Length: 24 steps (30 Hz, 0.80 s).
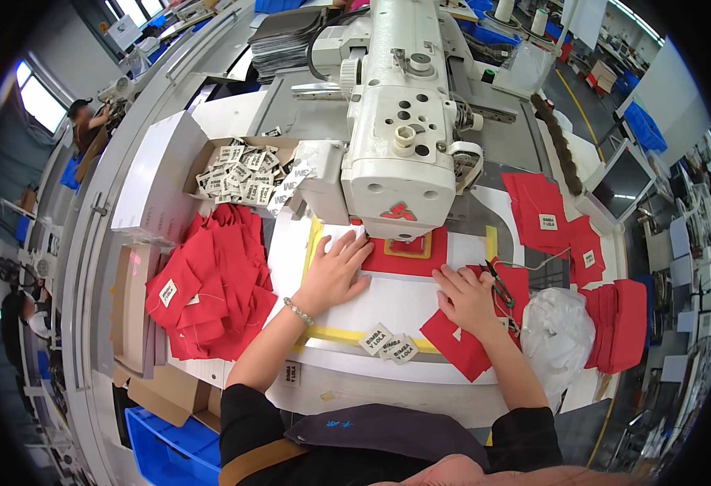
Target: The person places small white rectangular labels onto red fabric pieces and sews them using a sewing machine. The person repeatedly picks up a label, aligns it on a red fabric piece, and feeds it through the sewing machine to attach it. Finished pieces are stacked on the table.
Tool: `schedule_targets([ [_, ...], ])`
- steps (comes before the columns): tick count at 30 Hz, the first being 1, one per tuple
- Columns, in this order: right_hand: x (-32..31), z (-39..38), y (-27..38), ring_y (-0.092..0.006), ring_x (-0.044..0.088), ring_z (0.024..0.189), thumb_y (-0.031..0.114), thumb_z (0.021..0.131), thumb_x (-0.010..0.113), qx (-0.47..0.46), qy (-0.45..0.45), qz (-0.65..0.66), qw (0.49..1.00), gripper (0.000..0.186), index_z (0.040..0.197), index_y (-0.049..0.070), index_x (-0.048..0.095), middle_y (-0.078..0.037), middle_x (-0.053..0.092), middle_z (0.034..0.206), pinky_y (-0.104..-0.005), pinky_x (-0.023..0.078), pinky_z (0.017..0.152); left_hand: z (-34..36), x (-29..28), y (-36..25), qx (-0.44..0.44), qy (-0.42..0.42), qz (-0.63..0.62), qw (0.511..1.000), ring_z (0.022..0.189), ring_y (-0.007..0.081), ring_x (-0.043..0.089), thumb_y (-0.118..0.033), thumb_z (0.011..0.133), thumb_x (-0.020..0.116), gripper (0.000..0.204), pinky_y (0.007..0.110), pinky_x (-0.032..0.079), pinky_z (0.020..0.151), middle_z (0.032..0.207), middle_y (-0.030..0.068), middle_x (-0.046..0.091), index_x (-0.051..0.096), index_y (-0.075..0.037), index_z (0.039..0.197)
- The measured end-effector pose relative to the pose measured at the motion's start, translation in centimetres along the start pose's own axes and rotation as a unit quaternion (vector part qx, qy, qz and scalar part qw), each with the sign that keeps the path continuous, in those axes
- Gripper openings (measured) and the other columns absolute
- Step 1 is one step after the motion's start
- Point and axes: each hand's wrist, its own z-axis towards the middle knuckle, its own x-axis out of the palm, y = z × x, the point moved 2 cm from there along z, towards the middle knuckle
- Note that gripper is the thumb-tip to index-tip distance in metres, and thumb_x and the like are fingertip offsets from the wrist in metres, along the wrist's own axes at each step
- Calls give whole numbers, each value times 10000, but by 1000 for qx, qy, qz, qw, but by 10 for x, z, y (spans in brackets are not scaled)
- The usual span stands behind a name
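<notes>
A red fabric piece lies flat on a white sheet under the sewing machine head. A small yellow-edged frame rests on it beneath the head. My left hand is spread, its fingertips at the fabric's left edge. My right hand lies with fingers stretched out at the piece's right corner. Beside its thumb are dark thread snips with a cord, over more red fabric; whether the hand touches them I cannot tell. Loose white labels lie nearer me, and another red piece is under my right wrist.
Left are a heap of red pieces and a box of labels. On the right lie labelled red pieces, a clear plastic bag and a red stack. A blue crate stands low left. Other people work far left.
</notes>
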Motion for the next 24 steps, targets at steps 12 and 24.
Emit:
schedule_targets([
  [12, 2, 1, 1, -142, 548, 963, 201, 760, 680, 0, 3, 2, 1000, 373, 1126, 127, 668, 4, 644, 1142, -370, 313, 817, 2, 2, 7, 17, -13, -8, 1000, 1307, 257, 433, -387, 859, 601, 512, 519, 300, 1050, 1328, 64, 540, 536, -103, 1280],
  [24, 1, -1, -2, -137, 556, 1047, 170, 757, 685, -5, -1, 25, 1000, 351, 1102, 104, 671, 5, 638, 1188, -370, 307, 853, -12, 2, -8, 103, -108, 42, 988, 1075, 125, 589, -168, 830, 672, 209, 353, 387, 906, 1151, -19, 657, 688, -118, 1032],
])
